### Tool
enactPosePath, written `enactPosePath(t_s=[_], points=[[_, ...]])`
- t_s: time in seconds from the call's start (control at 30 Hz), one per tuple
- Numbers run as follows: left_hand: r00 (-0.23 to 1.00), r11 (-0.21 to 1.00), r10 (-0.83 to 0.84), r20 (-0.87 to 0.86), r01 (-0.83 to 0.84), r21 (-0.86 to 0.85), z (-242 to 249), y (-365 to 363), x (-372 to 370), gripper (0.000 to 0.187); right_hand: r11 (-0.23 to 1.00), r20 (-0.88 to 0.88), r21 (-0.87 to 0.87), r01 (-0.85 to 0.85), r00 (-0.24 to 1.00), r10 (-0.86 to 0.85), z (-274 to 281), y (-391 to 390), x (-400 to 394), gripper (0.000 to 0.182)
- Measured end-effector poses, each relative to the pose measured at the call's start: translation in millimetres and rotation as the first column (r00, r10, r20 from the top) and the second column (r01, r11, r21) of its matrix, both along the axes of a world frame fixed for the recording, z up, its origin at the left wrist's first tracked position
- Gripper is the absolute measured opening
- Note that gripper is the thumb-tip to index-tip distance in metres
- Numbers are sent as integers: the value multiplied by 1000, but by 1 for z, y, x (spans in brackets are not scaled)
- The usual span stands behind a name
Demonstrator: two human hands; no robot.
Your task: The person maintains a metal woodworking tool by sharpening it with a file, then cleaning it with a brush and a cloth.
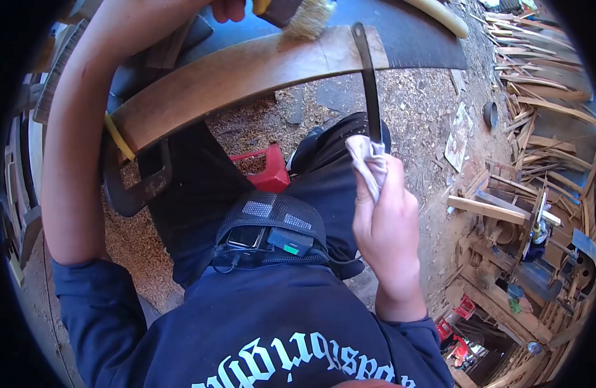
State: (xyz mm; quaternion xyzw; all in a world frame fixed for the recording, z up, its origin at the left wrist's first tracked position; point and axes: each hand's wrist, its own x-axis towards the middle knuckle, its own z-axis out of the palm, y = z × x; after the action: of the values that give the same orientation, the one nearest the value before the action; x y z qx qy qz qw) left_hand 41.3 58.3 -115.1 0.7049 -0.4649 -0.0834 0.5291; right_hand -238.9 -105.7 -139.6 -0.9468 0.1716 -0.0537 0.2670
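Note:
A curved wooden board point(239, 77) lies across the blue work surface. At the top edge, my left hand point(228, 10) is mostly cut off; its curled fingers show beside a brush point(304, 18), which it appears to hold with the pale bristles at the board's far edge. My right hand point(388, 213) is closed around a white cloth point(370, 158) wrapped on the lower end of a dark flat metal bar point(369, 84). The bar points upward, its holed tip over the board's right end. A dark C-shaped clamp point(136, 194) and a yellow strip point(120, 137) are at the board's left end.
A red plastic object point(270, 169) stands between my legs. Wood shavings cover the floor point(246, 132). Stacked wooden strips point(550, 110) fill the right side, above a machine point(543, 258) among wood pieces. Another curved pale piece point(440, 16) lies at the top right.

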Motion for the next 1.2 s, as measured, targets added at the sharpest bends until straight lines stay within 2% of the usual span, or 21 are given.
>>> enactPosePath(t_s=[0.03,0.1,0.17,0.23,0.27,0.3,0.37,0.47,0.6,0.7,0.87,0.9,1.0,1.03,1.07,1.1,1.2], points=[[1000,1000,-3,22,3,-1,2,0,-1,21,999,28,-48,1,1000,0,-1,1,-3,23],[999,1000,-21,-46,20,-22,1,1,3,20,991,86,-133,8,996,4,-4,1,-10,22],[989,999,-27,-148,20,-50,-3,2,8,20,989,10,-149,-1,1000,2,-3,1,-7,21],[989,999,-19,-143,13,-42,-5,1,9,20,987,-67,-161,-11,998,1,1,-4,8,19],[991,1000,-7,-137,3,-27,-4,1,7,20,985,-21,-170,-24,1000,21,0,-9,26,15],[992,1000,5,-130,-7,-12,-3,1,6,20,991,-65,-134,-22,998,13,3,-15,46,14],[993,1000,5,-121,-4,8,1,2,5,20,987,-11,-135,-88,996,87,5,-22,71,15],[983,999,-38,-180,37,-4,12,4,1,22,995,-108,-59,-82,991,75,23,-14,43,16],[991,993,118,-62,-118,-10,12,3,-14,23,996,-136,-78,-48,990,37,37,-7,9,14],[987,1000,-7,-160,4,-19,-6,2,7,22,988,-158,-138,-69,986,47,35,-13,44,15],[990,1000,30,-138,-31,-5,-3,2,5,23,992,-99,-98,-80,993,70,31,-14,30,17],[990,996,73,-119,-67,53,4,3,1,22,994,-78,-72,-86,994,81,35,-10,19,18],[981,963,184,-62,-168,210,20,2,-10,22,982,-222,-171,-75,974,35,47,-5,28,21],[987,975,157,-38,-149,164,14,3,-9,22,978,-261,-197,-70,965,17,47,-8,36,21],[991,985,130,-12,-128,118,8,3,-7,22,974,-171,-189,-128,981,96,40,-15,46,18],[994,992,104,16,-105,73,3,4,-5,22,973,-201,-197,-124,976,84,38,-20,51,15],[918,979,141,371,-184,84,6,-2,-1,21,981,-272,-175,-83,962,33,42,-27,51,21]])
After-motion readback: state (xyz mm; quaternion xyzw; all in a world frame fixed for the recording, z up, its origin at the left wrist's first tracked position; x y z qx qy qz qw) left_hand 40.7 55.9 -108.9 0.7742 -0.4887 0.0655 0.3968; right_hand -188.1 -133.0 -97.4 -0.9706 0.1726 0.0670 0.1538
